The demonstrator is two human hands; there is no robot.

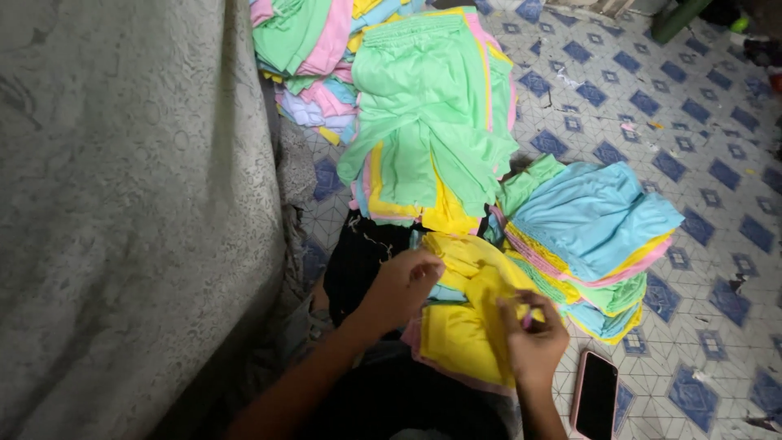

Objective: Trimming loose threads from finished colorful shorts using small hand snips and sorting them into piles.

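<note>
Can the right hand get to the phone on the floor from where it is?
Probably yes. The right hand is pinching the yellow garment, and the pink-cased phone lies just beside it on the tiled floor with nothing between.

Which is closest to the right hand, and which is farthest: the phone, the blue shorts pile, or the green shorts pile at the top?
Going by the head view, from the right hand:
1. Phone, on the floor just to its right and a bit nearer the camera.
2. Blue shorts pile, up and to the right.
3. Green shorts pile, far up the picture, highest of the three.
</note>
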